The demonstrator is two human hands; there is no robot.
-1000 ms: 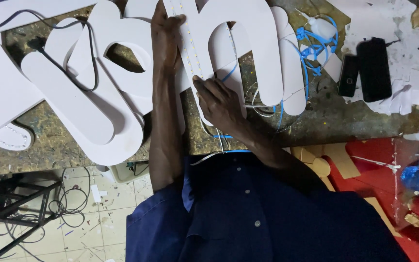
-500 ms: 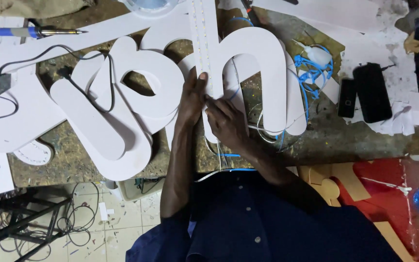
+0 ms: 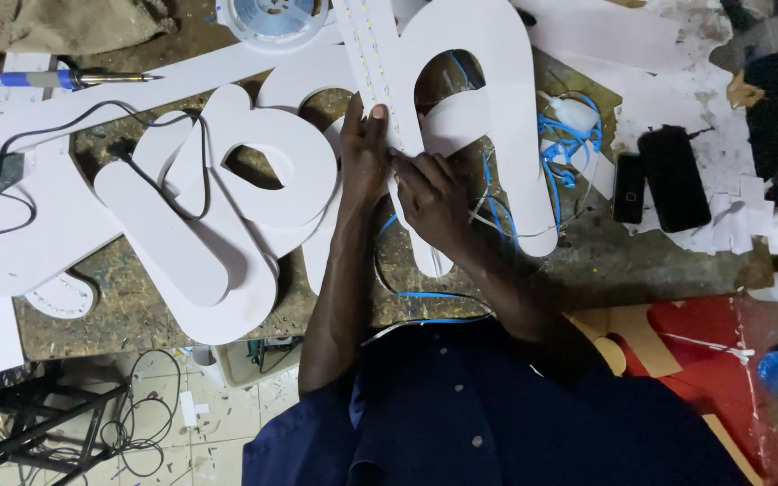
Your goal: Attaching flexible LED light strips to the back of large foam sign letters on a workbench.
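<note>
I see the LED strip (image 3: 373, 63) lying along the straight stem of a big white h-shaped letter (image 3: 488, 117), its long axis running nearly straight up the frame, tilted a little to the left at the top, with its lower end under my hands. My left hand (image 3: 364, 157) lies flat on the stem, thumb stretched upward beside the strip, pressing rather than gripping. My right hand (image 3: 429, 198) touches it from the right, fingers curled narrow and pinching at the strip's lower end. Blue wires (image 3: 547, 171) trail out from under the letter's arch. More white letters (image 3: 227, 207) overlap to the left on the worn tabletop (image 3: 587, 261). A soldering iron (image 3: 65, 79) lies at upper left, and two dark phones (image 3: 659, 180) sit well apart at right.
</note>
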